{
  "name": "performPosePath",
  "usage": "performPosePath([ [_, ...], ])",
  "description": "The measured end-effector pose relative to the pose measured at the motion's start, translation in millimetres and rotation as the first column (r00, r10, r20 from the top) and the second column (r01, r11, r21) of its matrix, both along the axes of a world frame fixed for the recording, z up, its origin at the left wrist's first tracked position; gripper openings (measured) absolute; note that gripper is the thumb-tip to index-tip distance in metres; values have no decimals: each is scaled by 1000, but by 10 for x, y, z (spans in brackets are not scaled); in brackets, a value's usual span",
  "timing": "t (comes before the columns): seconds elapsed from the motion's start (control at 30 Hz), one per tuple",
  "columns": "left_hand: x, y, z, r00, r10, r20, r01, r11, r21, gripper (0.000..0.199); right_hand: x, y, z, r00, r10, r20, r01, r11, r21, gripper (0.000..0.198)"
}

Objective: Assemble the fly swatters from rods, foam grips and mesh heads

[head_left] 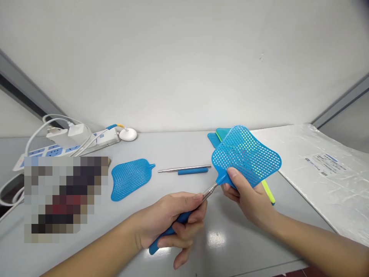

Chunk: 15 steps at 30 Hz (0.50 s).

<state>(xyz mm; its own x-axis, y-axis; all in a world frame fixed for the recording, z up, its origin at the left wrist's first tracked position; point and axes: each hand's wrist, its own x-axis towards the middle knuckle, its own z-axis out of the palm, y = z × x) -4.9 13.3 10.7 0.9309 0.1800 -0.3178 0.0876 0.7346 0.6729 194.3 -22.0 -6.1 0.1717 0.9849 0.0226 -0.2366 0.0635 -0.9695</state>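
Observation:
A blue fly swatter (248,156) is held between both hands above the table. My left hand (175,223) is closed around its blue handle and the metal telescopic rod. With my right hand (245,196) I grip the base of the perforated head, thumb on top. Behind the hands lie a loose metal rod (184,168) and a blue handle sleeve (192,171), side by side. Left of them rests a separate blue swatter head (132,179). Beyond my right hand, more swatter parts in blue and green (219,134) are partly hidden by the held head.
On the left stand a power strip (106,137) with white plugs and cables, and a round white device (128,134). A pixelated area covers something at the left front. A white wrapped sheet with a label (327,163) lies along the right side. A pale wall rises behind.

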Motion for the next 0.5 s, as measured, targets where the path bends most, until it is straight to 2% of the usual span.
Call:
performPosePath([
  [0.07,-1,3,2,1000,5,-17,-4,998,61,39,-15,-8,2,1000,16,10,-16,1000,21,43],
  [0.17,9,-16,34,994,52,-94,-27,967,254,43,-24,-13,-2,1000,-21,5,21,1000,23,42],
  [0.2,15,-28,54,987,83,-140,-29,936,352,45,-25,-16,-5,999,-46,1,46,999,20,41],
  [0.23,22,-43,76,972,128,-197,-20,881,473,47,-25,-21,-7,997,-71,3,71,997,20,40],
  [0.27,30,-59,98,947,191,-258,6,794,608,48,-26,-28,-10,996,-89,11,89,996,25,40],
  [0.3,39,-73,118,912,267,-312,56,673,738,49,-27,-36,-14,995,-97,25,96,995,36,39],
  [0.37,61,-97,144,827,423,-370,218,366,905,47,-32,-50,-28,993,-105,56,101,993,58,38],
  [0.4,74,-106,148,789,481,-382,312,221,924,45,-36,-56,-38,991,-109,73,104,993,61,37],
  [0.43,88,-112,147,756,525,-390,401,99,911,43,-42,-60,-48,990,-112,91,107,993,57,37],
  [0.5,112,-119,132,701,593,-395,543,-84,836,41,-54,-62,-67,988,-105,115,102,994,31,37],
])
